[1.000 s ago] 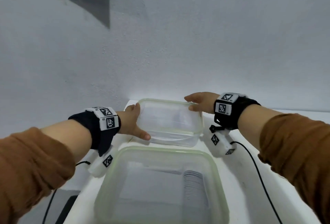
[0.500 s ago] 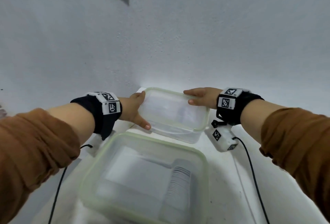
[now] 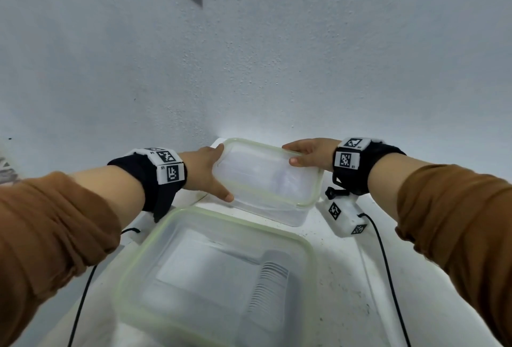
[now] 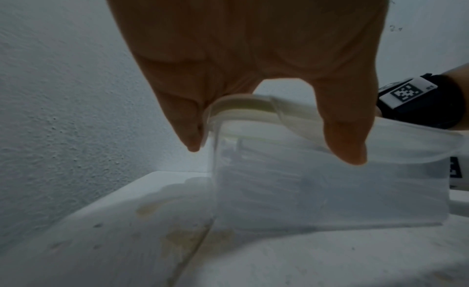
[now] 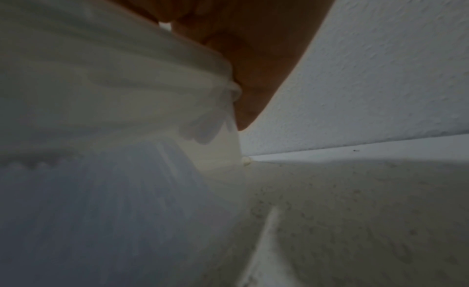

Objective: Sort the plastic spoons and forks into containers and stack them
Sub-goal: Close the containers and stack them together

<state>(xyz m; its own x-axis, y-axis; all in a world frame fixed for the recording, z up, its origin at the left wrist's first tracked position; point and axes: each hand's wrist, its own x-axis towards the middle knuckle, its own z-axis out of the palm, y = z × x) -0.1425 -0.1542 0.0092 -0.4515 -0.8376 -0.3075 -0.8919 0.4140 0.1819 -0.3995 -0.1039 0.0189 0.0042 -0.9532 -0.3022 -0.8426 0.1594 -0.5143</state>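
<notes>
A small clear lidded container [image 3: 266, 177] is at the far end of the white table, close to the wall, and looks slightly tilted. My left hand [image 3: 210, 172] grips its left end, thumb [image 4: 345, 142] on the near side and fingers [image 4: 187, 130] round the far corner. My right hand [image 3: 307, 152] grips its far right corner, thumb on the lid. Pale cutlery shapes [image 5: 203, 130] show through its wall [image 5: 101, 150]. Nearer me stands a large clear lidded container [image 3: 155, 238] with a stack of white plastic cutlery [image 3: 267, 288] inside.
The grey textured wall [image 3: 277, 69] rises right behind the small container. The white table [image 3: 340, 277] has stains and a seam. Black cables [image 3: 388, 277] run from both wrist cameras along the table's sides.
Both hands keep their hold on the small container, which now sits more tilted than before. The head view has swung a little, so the large container appears lower and to the left.
</notes>
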